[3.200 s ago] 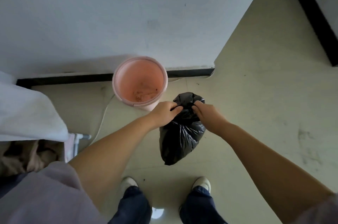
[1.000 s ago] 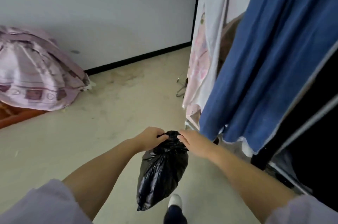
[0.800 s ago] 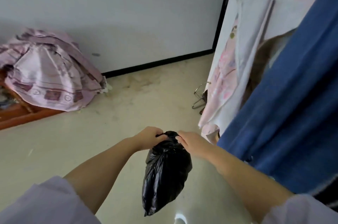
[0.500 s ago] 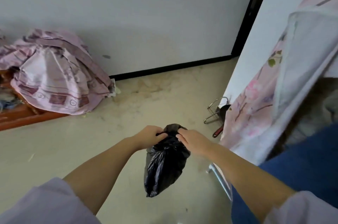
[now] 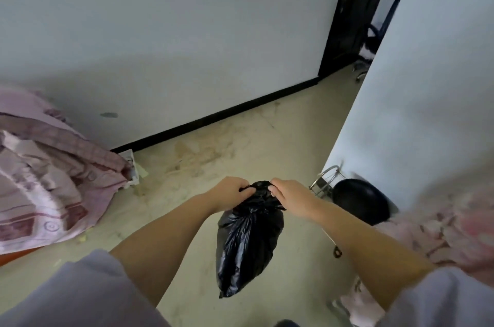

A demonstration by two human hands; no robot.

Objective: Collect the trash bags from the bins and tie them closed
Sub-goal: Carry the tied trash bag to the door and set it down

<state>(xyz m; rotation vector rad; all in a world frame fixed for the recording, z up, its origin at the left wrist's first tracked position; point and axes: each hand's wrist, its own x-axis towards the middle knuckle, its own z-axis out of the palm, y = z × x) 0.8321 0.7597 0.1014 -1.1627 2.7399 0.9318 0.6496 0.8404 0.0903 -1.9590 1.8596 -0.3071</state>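
A full black trash bag (image 5: pixel 248 241) hangs in the air in front of me, its neck bunched and twisted at the top. My left hand (image 5: pixel 231 193) grips the left side of the bag's gathered top. My right hand (image 5: pixel 290 197) pinches the right side of that same top, so both hands carry the bag between them. No bin is in view.
A pink patterned bundle of bedding (image 5: pixel 50 182) lies at the left against the white wall (image 5: pixel 187 32). A black pan (image 5: pixel 361 201) and a wire rack (image 5: pixel 324 181) sit on the floor at the right. Pink floral fabric (image 5: pixel 438 228) hangs at the far right. A dark doorway (image 5: pixel 355 14) opens at the back right.
I have left the pink bin and turned through the room with the bag. The blue cloth has slid out of view and the doorway and pan have come in. Both hands keep hold of the bag's top.
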